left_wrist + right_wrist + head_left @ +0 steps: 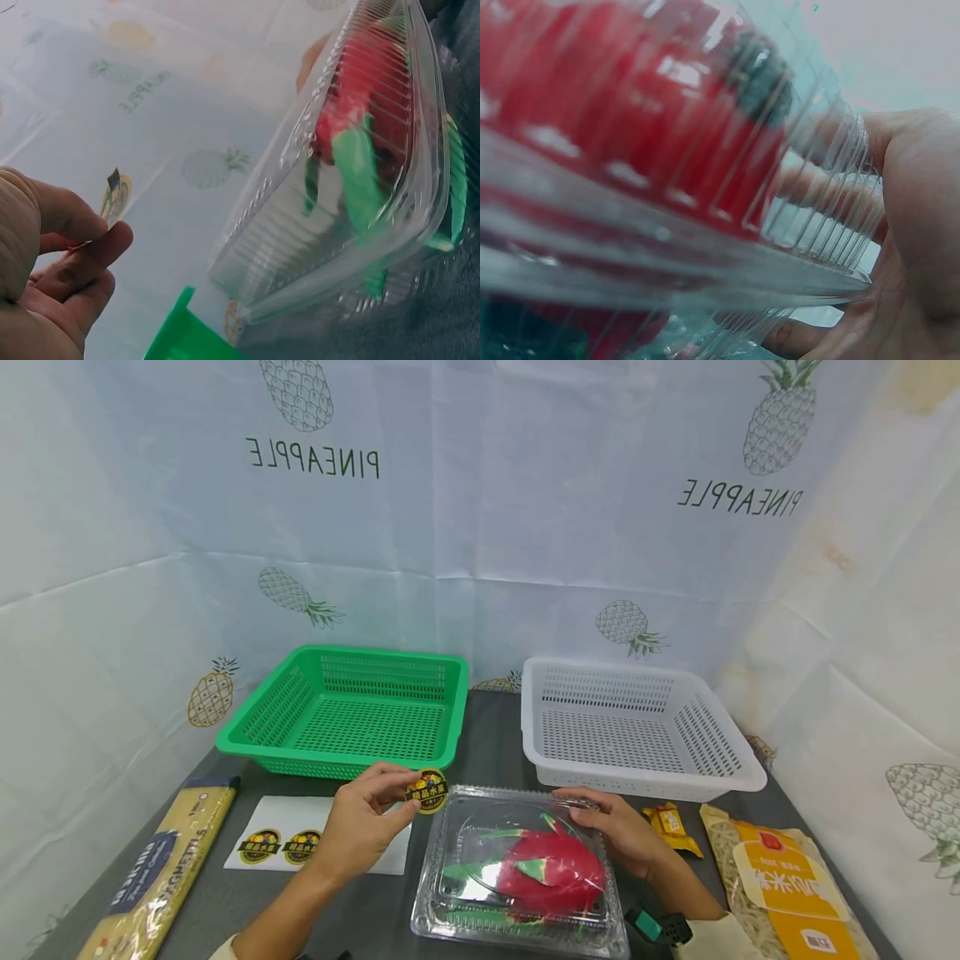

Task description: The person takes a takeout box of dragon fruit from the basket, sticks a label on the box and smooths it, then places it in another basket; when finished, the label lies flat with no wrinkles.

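Near the sticker sheet (288, 812), with left grip (363, 827), pinches a round sticker (427, 791) by its edge, likely sparing its sticky back. Farther right, apparently steadies the clear box (517, 942) around the dragon fruit (558, 870) with curled right grip (617, 828).

Pale cream sleeves on both arms, plain as far as I can see. The left sleeve (223, 952) shows only as a scrap near the bottom edge, while the right sleeve (716, 941) gives a wider patch of cloth. By the right cuff sits a small gadget — a black block (677, 929) with rounded corners, and next to it a teal-green piece (648, 927) set in black. Near the left wrist there's just a sliver of something black (324, 956) — too cut off to make out. The left hand (362, 822) and right hand (618, 828) are bare.
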`<state>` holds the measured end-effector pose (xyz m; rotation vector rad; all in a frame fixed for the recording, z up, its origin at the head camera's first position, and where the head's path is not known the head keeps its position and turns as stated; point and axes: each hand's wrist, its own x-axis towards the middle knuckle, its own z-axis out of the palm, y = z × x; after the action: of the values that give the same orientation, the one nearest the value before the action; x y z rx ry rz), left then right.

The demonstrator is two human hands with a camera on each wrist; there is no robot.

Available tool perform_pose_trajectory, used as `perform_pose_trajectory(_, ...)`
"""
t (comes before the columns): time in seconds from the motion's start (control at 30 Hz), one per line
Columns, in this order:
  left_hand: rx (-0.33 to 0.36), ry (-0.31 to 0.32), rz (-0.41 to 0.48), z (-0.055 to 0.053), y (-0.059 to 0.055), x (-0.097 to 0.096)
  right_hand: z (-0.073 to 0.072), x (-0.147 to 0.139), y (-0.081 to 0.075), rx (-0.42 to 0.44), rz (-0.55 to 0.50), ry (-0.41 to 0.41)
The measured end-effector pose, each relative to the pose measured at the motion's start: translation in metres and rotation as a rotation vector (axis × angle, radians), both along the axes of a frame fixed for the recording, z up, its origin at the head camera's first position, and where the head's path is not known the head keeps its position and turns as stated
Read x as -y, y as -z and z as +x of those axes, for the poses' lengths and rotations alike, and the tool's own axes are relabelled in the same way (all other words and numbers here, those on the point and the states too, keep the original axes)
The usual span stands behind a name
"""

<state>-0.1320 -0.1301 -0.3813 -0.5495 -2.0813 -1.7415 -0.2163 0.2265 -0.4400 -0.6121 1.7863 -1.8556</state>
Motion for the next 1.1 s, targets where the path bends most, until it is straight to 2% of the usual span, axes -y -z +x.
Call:
perform_pose_trajectory(0.13, 0.008, 0.042, -0.003, -0.001, -0.002, -0.010, 0.000, 0.000, 0.001, 0.005, 0.002, 0.003)
perform_pose_trajectory(0.57, 0.067, 0.090, -0.057, 0.001, -0.003, -0.035, 0.001, 0.000, 0.001, -0.006, 0.015, 0.009)
perform_pose_trajectory(0.87, 0.065, 0.119, -0.119, 0.001, 0.000, -0.054, 0.001, 0.001, 0.000, 0.009, 0.035, 0.026)
perform_pose_trajectory(1.1, 0.028, 0.144, -0.175, 0.004, 0.003, -0.071, -0.001, 0.001, -0.001, 0.011, 0.035, 0.026)
